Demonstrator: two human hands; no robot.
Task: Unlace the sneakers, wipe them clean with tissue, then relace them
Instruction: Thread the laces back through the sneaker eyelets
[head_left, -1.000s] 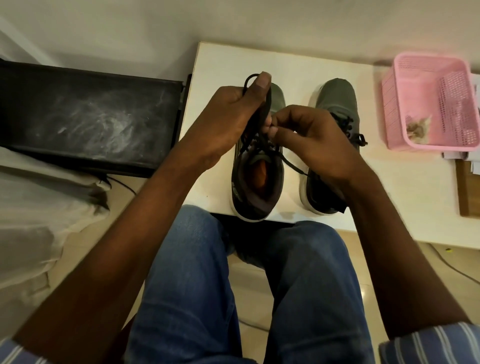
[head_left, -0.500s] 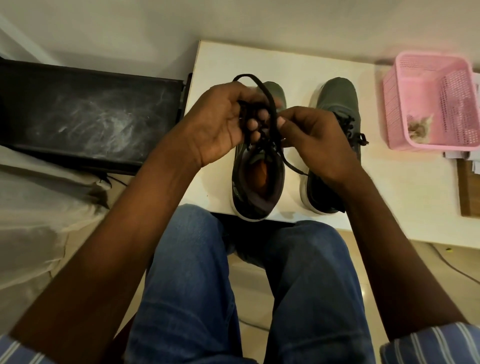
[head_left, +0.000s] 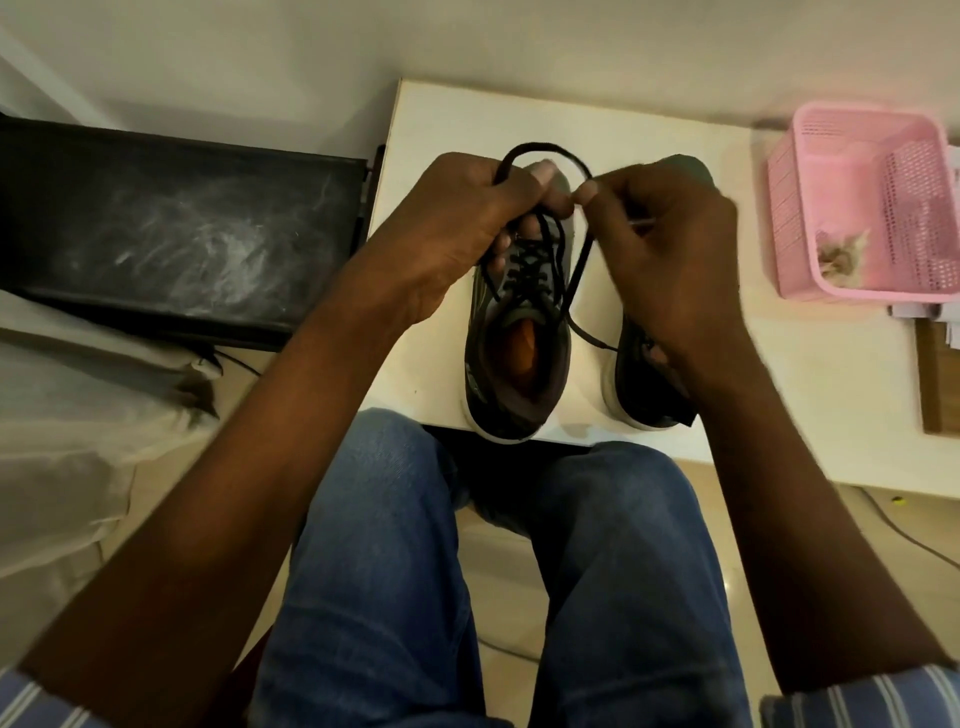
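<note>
Two grey-green sneakers stand side by side on a white table (head_left: 810, 395), heels toward me. The left sneaker (head_left: 514, 364) is laced with a black lace (head_left: 543, 150) that arcs in a loop above its toe. My left hand (head_left: 467, 223) grips one side of that loop over the shoe's front. My right hand (head_left: 670, 244) pinches the other side, and a strand runs down from it past the shoe's collar. The right sneaker (head_left: 644, 384) is mostly hidden behind my right hand and wrist.
A pink plastic basket (head_left: 862, 208) with crumpled tissue inside sits at the table's right end. A black dusty box (head_left: 171, 228) lies left of the table. My knees in blue jeans (head_left: 509, 571) are just below the table's near edge.
Both hands have drawn apart, the right one moving right, and the lace between them has opened into a wide loop over the left sneaker's toe.
</note>
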